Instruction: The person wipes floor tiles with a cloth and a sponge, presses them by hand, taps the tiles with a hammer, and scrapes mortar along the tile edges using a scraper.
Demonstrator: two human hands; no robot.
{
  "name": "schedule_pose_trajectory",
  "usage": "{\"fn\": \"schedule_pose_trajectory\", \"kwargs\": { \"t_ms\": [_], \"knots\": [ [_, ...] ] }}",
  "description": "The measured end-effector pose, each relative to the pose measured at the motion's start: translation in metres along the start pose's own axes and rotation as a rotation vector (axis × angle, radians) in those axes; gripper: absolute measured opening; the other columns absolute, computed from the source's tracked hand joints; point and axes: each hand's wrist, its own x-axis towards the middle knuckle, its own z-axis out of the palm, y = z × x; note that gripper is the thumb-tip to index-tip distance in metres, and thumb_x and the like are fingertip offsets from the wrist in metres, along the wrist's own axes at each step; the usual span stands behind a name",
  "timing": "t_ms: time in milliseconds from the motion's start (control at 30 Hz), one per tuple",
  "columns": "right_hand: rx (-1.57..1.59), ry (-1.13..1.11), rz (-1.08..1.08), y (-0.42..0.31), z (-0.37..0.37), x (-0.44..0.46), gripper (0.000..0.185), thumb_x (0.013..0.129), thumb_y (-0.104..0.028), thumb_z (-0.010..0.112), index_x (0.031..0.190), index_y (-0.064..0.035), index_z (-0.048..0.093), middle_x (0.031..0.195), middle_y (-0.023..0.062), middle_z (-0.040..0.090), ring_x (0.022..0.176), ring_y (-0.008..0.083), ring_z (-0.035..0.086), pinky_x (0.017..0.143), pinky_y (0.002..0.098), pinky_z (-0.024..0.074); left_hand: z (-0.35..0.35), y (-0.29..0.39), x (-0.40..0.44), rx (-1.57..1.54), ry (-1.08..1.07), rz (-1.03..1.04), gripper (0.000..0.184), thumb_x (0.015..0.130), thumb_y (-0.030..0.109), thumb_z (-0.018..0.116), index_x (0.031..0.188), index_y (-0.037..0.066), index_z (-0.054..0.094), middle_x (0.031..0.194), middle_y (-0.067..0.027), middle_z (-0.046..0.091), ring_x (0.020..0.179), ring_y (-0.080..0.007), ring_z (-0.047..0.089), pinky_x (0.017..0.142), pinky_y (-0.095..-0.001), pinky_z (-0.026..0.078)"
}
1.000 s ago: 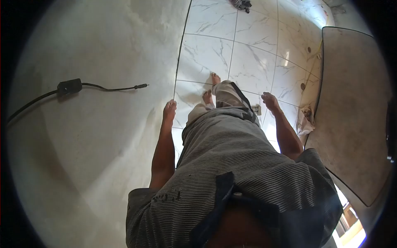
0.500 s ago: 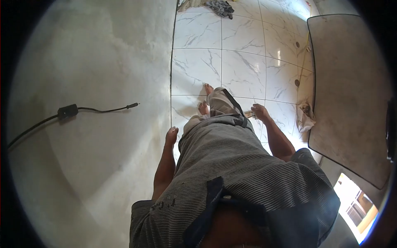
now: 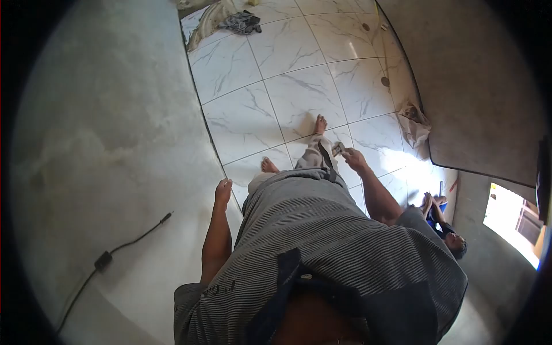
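My right hand (image 3: 355, 160) is closed around a small flat tool (image 3: 338, 149), held beside my right thigh above the tiled floor. The tool has a pale, greyish end; its exact kind is too small to make out. At my left side, next to the wall, hangs my left hand (image 3: 224, 188) with the fingers curled in. A whitish speck shows at its fingertips, and whether it holds anything is unclear. My bare feet stand on marbled white tiles (image 3: 302, 89), one ahead of the other.
A grey plastered wall (image 3: 115, 109) runs along the left, with a black cable (image 3: 135, 241) in front of it. Ahead lies a dark crumpled cloth (image 3: 241, 23). To the right are a crumpled bag (image 3: 414, 123), a large brown panel (image 3: 477, 98) and a seated person (image 3: 440, 215).
My view has turned to the right, and the floor and wall appear tilted. I have stepped, with my feet now farther apart. A seated person has come into view. The tool stays in my right hand.
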Motion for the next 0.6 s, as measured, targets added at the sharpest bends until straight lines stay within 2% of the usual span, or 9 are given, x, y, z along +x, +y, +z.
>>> {"fn": "schedule_pose_trajectory", "kwargs": {
  "t_ms": [167,333,367,400,433,467,533,567,600],
  "knots": [
    [0.061,0.001,0.233,0.045,-0.044,0.012,0.049,0.087,-0.030,0.060,0.122,0.0036,0.056,0.096,0.0133,0.065,0.075,0.0178,0.061,0.066,0.0319,0.0487,0.031,0.070,0.037,-0.005,-0.014,-0.009,0.051,0.091,0.034,0.057,0.127,-0.002,0.052,0.109,-0.0114,0.062,0.095,-0.0178,0.059,0.082,-0.0303,0.045],
    [0.063,0.137,0.253,0.115,-0.148,0.051,0.050,0.086,-0.031,0.061,0.124,0.0000,0.056,0.099,0.0132,0.066,0.076,0.0190,0.062,0.063,0.0329,0.0483,0.113,0.151,0.055,-0.176,-0.055,-0.092,0.048,0.088,0.040,0.060,0.129,0.015,0.053,0.110,-0.0039,0.059,0.089,-0.0169,0.055,0.061,-0.0276,0.042],
    [0.096,0.169,0.303,0.102,-0.181,0.057,0.050,0.087,-0.033,0.061,0.124,-0.0006,0.056,0.098,0.0126,0.066,0.076,0.0189,0.062,0.063,0.0331,0.0484,0.133,0.174,0.058,-0.119,-0.129,-0.101,0.050,0.088,0.038,0.058,0.131,0.015,0.049,0.118,-0.0020,0.054,0.103,-0.0224,0.053,0.083,-0.0375,0.042],
    [0.059,0.147,0.332,0.076,-0.218,0.060,0.049,0.086,-0.035,0.059,0.119,0.0018,0.059,0.109,0.0226,0.065,0.105,0.0317,0.062,0.091,0.0372,0.0469,0.156,0.193,0.063,-0.103,-0.150,-0.080,0.053,0.088,0.039,0.058,0.134,0.014,0.047,0.121,-0.0034,0.053,0.104,-0.0230,0.053,0.083,-0.0379,0.042],
    [-0.084,0.286,0.118,0.146,-0.226,0.090,0.047,0.089,-0.032,0.057,0.124,-0.0003,0.056,0.095,0.0133,0.067,0.074,0.0184,0.062,0.066,0.0325,0.0485,0.178,0.211,0.065,-0.085,-0.173,-0.068,0.056,0.088,0.039,0.058,0.136,0.013,0.046,0.124,-0.0047,0.052,0.105,-0.0237,0.053,0.082,-0.0384,0.042],
    [-0.144,0.307,0.145,0.115,-0.261,0.092,0.046,0.089,-0.030,0.058,0.123,0.0019,0.056,0.096,0.0129,0.066,0.076,0.0173,0.060,0.068,0.0310,0.0480,0.198,0.223,0.069,-0.080,-0.177,-0.081,0.056,0.088,0.039,0.058,0.136,0.013,0.046,0.124,-0.0047,0.052,0.105,-0.0237,0.053,0.082,-0.0384,0.042],
    [0.123,0.359,0.201,0.086,-0.306,0.111,0.050,0.090,-0.030,0.058,0.126,0.0033,0.054,0.101,0.0098,0.065,0.080,0.0146,0.059,0.067,0.0280,0.0469,0.238,0.256,0.085,-0.013,-0.230,0.029,0.060,0.088,0.041,0.058,0.137,0.008,0.045,0.123,-0.0066,0.054,0.096,-0.0187,0.053,0.071,-0.0318,0.043],
    [0.214,0.368,0.233,0.052,-0.323,0.115,0.050,0.091,-0.031,0.058,0.128,0.0032,0.053,0.103,0.0088,0.064,0.081,0.0141,0.059,0.067,0.0272,0.0464,0.254,0.274,0.089,-0.034,-0.222,0.037,0.060,0.088,0.041,0.058,0.137,0.008,0.045,0.123,-0.0066,0.054,0.096,-0.0187,0.053,0.071,-0.0318,0.043],
    [0.287,0.361,0.197,0.043,-0.333,0.126,0.051,0.091,-0.031,0.057,0.129,0.0024,0.052,0.105,0.0084,0.064,0.082,0.0138,0.059,0.067,0.0269,0.0463,0.267,0.291,0.089,0.004,-0.217,0.082,0.059,0.089,0.039,0.057,0.133,0.002,0.047,0.122,-0.0113,0.057,0.103,-0.0214,0.055,0.082,-0.0323,0.044]
  ]
}}
